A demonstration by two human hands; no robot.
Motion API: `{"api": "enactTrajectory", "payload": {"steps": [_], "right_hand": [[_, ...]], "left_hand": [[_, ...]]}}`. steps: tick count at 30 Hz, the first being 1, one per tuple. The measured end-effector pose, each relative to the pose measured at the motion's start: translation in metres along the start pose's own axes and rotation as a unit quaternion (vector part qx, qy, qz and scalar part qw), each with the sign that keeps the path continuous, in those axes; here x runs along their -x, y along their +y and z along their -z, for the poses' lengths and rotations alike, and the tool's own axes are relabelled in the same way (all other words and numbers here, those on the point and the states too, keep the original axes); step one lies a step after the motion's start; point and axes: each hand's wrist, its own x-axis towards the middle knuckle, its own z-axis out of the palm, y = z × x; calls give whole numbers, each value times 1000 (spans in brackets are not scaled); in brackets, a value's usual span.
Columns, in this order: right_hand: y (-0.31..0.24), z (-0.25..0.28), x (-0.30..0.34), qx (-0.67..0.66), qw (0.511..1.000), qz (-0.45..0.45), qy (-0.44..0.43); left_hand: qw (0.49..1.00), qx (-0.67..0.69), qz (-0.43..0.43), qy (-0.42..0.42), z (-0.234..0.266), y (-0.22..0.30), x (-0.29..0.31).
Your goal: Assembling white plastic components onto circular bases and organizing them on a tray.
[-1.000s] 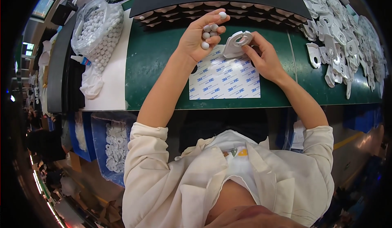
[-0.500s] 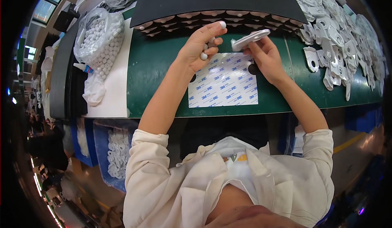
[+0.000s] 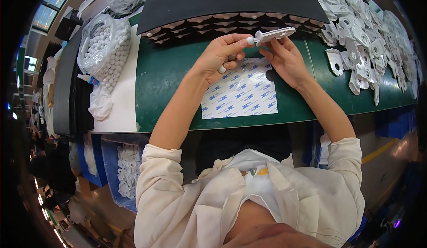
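My left hand pinches a small white ball between thumb and forefinger, and another white ball shows by its curled lower fingers. My right hand grips a flat white plastic part, held tilted above the table. The pinched ball meets the part's left end, where a short stub sticks out; whether it is seated there I cannot tell. Below both hands lies a white sheet with blue print, a dark round spot at its right edge.
Black stacked trays stand at the back of the green table. White plastic parts are heaped at the right. A clear bag of white balls and a small glue bottle sit at the left. Below stands a blue bin.
My left hand has moved right, bringing the pinched ball from apart to against the end of the white plastic part. My right hand still holds that part, now slightly higher.
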Motion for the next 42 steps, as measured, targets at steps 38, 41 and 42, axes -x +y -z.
{"api": "enactTrajectory", "payload": {"steps": [38, 41, 42], "right_hand": [[37, -157, -276, 508, 860, 44, 21], [42, -163, -269, 520, 852, 44, 49], [41, -161, -265, 486, 870, 50, 59]], "left_hand": [[919, 390, 55, 8, 30, 4, -10], [930, 364, 52, 7, 39, -1, -12], [929, 365, 55, 4, 38, -2, -13]]}}
